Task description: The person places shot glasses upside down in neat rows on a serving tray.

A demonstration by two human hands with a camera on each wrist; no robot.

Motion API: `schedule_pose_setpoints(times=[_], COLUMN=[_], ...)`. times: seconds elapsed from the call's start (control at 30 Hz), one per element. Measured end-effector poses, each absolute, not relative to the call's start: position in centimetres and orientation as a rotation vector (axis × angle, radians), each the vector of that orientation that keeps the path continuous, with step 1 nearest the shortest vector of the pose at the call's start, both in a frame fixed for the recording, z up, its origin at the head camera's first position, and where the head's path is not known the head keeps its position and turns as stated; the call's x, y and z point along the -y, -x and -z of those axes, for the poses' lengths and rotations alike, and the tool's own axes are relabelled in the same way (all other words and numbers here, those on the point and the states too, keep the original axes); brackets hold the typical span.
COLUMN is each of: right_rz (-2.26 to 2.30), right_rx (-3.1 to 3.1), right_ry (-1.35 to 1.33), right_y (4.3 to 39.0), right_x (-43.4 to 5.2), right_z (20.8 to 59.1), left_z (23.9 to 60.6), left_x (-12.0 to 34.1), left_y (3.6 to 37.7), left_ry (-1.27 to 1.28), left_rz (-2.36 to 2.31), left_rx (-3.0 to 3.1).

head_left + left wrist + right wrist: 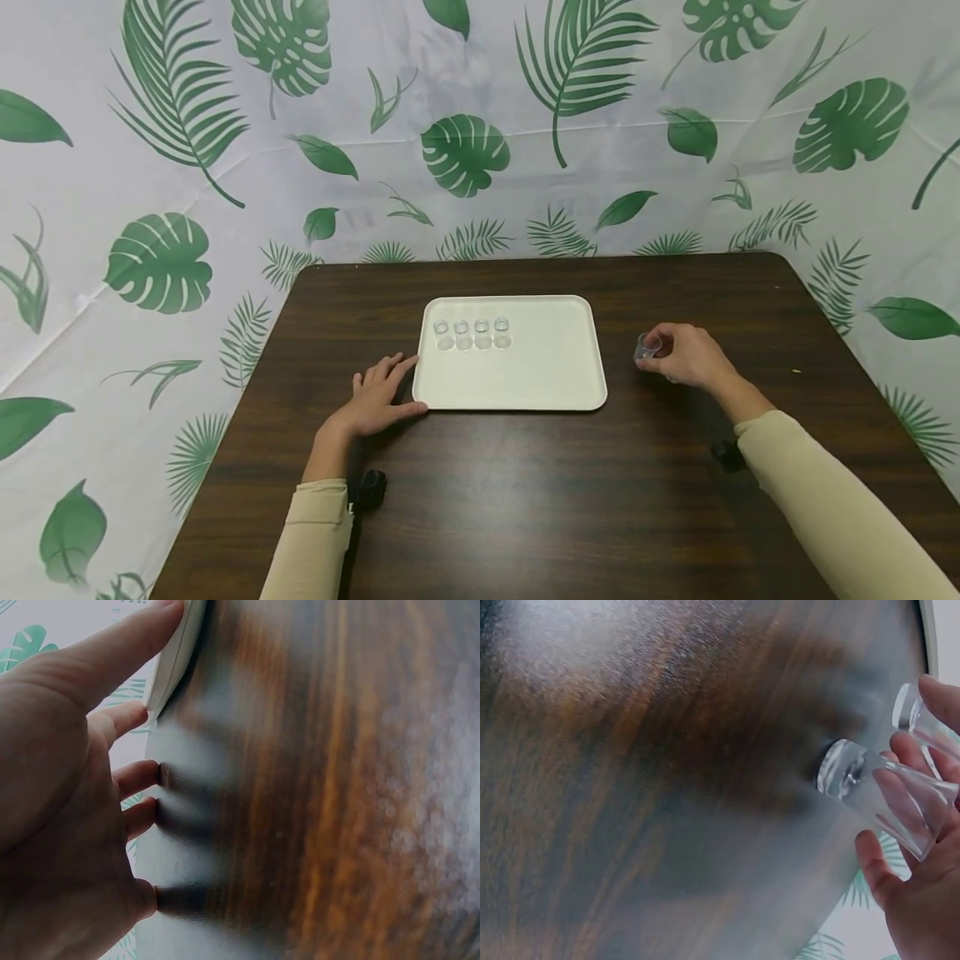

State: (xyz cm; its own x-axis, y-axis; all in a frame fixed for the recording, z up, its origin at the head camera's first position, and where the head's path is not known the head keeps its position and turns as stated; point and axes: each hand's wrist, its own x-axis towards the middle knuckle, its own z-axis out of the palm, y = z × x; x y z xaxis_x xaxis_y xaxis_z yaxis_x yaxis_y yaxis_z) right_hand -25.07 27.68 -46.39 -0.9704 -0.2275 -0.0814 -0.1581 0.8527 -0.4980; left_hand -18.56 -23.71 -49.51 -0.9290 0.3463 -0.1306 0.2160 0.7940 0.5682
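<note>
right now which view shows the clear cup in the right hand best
The right wrist view: the clear cup fills the frame's right side, its thick base and the fingers round it plain. The head view shows it only as a tiny glint at the right hand, right of the tray. The left wrist view does not show it.

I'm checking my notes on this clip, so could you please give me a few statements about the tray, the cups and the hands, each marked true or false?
1. Four clear cups stand in a row on the tray. True.
2. The right hand is empty. False: it holds a clear cup, and the right wrist view shows a second cup in the same fingers.
3. The left hand lies flat on the table, thumb against the tray's edge. True.
4. The tray is black. False: it is white.
5. The held cup is over the tray. False: it is to the tray's right, over the table.
</note>
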Motion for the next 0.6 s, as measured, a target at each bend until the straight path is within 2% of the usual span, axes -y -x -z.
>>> schedule_pose_setpoints(times=[0.6], right_rz=[0.897], right_rx=[-3.002], right_ry=[0.215], right_y=[25.4], right_x=[-27.5], right_z=[44.5], left_z=[49.4], left_x=[23.8], left_y=[18.5], left_ry=[-0.442], left_rz=[-0.838], left_rx=[-2.753])
